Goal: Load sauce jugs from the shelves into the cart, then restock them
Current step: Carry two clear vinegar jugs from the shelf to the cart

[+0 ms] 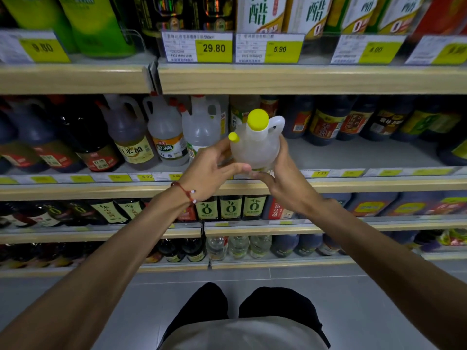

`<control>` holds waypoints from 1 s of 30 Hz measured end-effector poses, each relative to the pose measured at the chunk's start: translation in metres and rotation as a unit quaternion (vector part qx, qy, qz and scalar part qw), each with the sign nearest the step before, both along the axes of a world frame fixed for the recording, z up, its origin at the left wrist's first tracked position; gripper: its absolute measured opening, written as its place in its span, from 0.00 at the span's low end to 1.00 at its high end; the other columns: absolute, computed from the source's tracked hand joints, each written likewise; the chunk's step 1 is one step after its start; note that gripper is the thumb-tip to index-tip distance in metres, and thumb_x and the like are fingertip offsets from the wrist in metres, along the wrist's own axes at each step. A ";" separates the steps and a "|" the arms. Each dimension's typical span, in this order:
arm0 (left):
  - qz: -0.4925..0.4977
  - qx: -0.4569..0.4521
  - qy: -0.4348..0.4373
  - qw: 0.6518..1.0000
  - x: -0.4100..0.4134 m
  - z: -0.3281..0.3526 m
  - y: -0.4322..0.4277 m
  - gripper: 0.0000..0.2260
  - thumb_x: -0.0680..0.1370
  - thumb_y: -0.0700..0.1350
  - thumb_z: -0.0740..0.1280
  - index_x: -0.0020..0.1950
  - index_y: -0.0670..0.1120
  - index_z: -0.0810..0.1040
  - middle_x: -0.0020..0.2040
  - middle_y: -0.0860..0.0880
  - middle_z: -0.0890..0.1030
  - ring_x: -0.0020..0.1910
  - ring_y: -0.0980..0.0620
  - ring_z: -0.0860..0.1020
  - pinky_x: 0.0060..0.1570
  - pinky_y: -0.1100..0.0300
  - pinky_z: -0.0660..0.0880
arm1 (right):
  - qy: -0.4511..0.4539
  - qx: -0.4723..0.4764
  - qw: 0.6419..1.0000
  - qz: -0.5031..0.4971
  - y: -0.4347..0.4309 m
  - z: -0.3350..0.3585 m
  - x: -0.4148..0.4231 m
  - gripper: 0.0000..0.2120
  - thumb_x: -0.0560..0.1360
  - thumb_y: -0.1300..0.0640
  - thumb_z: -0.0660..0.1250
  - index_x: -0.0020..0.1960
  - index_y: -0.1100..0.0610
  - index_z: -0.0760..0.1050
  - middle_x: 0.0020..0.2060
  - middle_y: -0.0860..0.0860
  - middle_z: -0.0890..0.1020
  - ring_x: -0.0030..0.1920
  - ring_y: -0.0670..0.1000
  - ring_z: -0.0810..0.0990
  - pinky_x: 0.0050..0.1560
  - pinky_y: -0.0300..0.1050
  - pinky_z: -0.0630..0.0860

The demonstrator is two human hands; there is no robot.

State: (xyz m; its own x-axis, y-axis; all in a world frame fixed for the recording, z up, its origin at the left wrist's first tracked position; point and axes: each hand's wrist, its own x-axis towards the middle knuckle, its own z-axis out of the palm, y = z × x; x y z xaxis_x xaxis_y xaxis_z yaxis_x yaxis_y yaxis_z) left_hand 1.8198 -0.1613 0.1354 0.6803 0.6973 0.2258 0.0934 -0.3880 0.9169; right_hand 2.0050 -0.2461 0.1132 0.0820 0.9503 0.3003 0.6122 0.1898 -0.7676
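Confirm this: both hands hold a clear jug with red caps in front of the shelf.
Wrong on the colour: the caps are yellow, not red. The head view shows the left hand and right hand holding the clear jug in front of the shelf.

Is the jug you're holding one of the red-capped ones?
No, the clear jug held between the left hand and right hand has yellow caps; the red-capped jugs stand on the shelf behind it.

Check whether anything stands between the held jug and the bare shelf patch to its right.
Nothing visible does. The left hand and right hand grip the jug in front of the shelf; its bare patch lies open, dark bottles standing only behind it.
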 end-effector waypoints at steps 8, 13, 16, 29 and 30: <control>0.000 0.077 0.010 0.997 0.021 -0.017 0.027 0.32 0.78 0.49 0.71 0.79 0.50 0.60 0.72 0.51 0.74 0.71 0.53 0.72 0.70 0.46 0.72 | -0.022 0.067 0.985 -0.155 0.032 -0.027 0.010 0.32 0.78 0.55 0.75 0.77 0.56 0.65 0.64 0.52 0.82 0.61 0.53 0.80 0.50 0.38 0.73; 0.077 0.150 0.045 0.985 0.036 -0.034 0.042 0.31 0.78 0.47 0.72 0.78 0.47 0.63 0.65 0.50 0.80 0.65 0.56 0.76 0.60 0.73 0.71 | 0.027 0.107 0.981 -0.162 0.058 -0.047 0.016 0.30 0.76 0.62 0.75 0.75 0.58 0.68 0.60 0.53 0.84 0.58 0.48 0.81 0.51 0.30 0.76; 0.112 0.183 0.062 0.975 0.040 -0.046 0.051 0.27 0.79 0.46 0.70 0.76 0.43 0.66 0.63 0.46 0.81 0.62 0.51 0.77 0.51 0.81 0.66 | 0.052 0.082 0.984 -0.152 0.073 -0.058 0.020 0.32 0.75 0.59 0.77 0.75 0.55 0.69 0.60 0.49 0.84 0.59 0.48 0.83 0.56 0.51 0.82; 0.285 0.160 0.029 0.945 0.067 -0.065 0.060 0.20 0.81 0.51 0.66 0.71 0.45 0.73 0.57 0.44 0.83 0.58 0.45 0.81 0.57 0.52 0.79 | 0.078 0.036 0.983 -0.165 0.103 -0.059 0.020 0.34 0.72 0.55 0.79 0.72 0.54 0.66 0.60 0.49 0.84 0.59 0.49 0.84 0.57 0.56 0.83; 0.297 0.151 0.031 0.942 0.070 -0.063 0.059 0.19 0.81 0.49 0.66 0.71 0.44 0.73 0.55 0.43 0.83 0.56 0.45 0.81 0.56 0.54 0.79 | 0.070 0.033 0.983 -0.165 0.105 -0.058 0.020 0.33 0.72 0.56 0.79 0.72 0.55 0.66 0.60 0.50 0.84 0.59 0.50 0.84 0.56 0.56 0.83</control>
